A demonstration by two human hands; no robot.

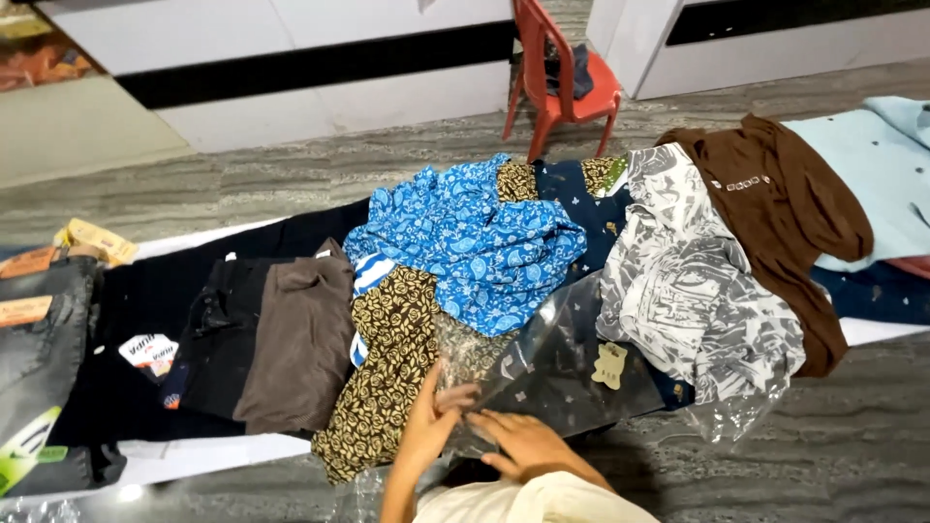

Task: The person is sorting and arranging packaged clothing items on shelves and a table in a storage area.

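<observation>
My left hand [427,429] and my right hand [524,444] both grip the near edge of a clear plastic bag [557,363] at the bottom middle. Inside the bag lies a dark garment with small pale marks, and a tan paper tag [609,366] rests on it. The bag lies over a brown floral-print cloth [389,373]. Just beyond it sit a blue floral garment [480,247] and a grey-and-white patterned garment [693,291].
Folded dark trousers [218,339] and a brown folded garment [300,334] lie to the left, with grey jeans [39,358] at the far left. A dark brown garment [785,208] and a pale blue shirt [877,165] lie right. A red plastic chair [562,82] stands behind.
</observation>
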